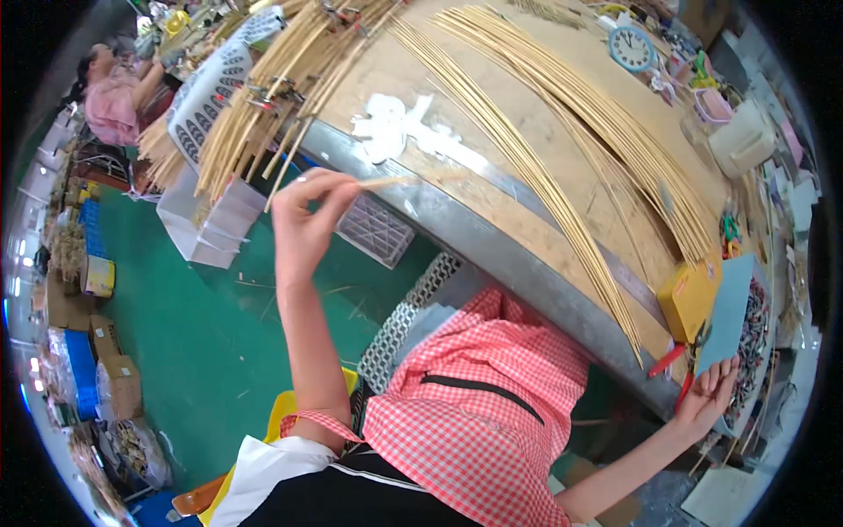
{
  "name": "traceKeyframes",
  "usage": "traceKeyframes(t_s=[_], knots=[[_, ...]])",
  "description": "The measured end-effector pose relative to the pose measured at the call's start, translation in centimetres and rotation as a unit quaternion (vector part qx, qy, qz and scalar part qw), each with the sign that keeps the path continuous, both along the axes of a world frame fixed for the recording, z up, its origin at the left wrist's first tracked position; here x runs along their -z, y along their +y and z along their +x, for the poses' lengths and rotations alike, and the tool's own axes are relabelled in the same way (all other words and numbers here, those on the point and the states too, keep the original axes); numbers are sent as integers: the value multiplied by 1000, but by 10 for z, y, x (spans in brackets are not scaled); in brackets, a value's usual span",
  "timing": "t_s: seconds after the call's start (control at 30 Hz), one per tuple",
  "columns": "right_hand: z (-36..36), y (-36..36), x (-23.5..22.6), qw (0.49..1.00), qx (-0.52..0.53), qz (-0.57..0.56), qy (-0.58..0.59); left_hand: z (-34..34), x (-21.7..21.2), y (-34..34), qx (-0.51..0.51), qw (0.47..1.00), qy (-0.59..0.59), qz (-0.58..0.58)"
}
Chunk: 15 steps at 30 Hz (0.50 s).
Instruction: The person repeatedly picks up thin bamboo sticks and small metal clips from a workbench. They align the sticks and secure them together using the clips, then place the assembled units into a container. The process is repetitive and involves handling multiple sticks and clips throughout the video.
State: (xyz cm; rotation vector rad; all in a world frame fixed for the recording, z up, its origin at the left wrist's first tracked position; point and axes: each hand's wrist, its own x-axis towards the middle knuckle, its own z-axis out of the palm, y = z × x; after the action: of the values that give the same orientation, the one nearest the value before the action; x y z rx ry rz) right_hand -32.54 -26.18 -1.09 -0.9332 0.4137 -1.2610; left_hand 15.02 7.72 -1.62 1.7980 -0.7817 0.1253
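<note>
My left hand (313, 206) is raised over the near edge of the table, at its left part. Thumb and fingers pinch one end of a thin pale bamboo strip (384, 182), which points right across the table edge. At the far right, my right hand (708, 395) reaches to the table corner with fingers apart, beside a pair of red-handled pliers (672, 361). Its fingertips are by a blue sheet (727, 303) and a tray of small dark pieces (755, 321). I see nothing plainly held in it.
Long bamboo strips (562, 193) lie in bundles on the table. A metal ruler (628, 281), white tape-like pieces (386, 127), a yellow box (689, 299) and a blue clock (630, 48) are there too. Clamped sticks (263, 97) overhang the left side. A person (114, 101) sits beyond.
</note>
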Motion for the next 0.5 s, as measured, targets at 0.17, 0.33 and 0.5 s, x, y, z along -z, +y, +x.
traceKeyframes(t_s=[0.17, 0.33, 0.5], knots=[[26, 9, 1, 1000, 13, 22, 15, 52, -26, 52, -206, 974, -84, -46], [28, 4, 13, 999, 12, 39, 15, 117, -37, 90, -314, 934, -163, 59], [32, 6, 19, 998, -8, 60, 3, 178, -20, 117, -349, 916, -148, 129]])
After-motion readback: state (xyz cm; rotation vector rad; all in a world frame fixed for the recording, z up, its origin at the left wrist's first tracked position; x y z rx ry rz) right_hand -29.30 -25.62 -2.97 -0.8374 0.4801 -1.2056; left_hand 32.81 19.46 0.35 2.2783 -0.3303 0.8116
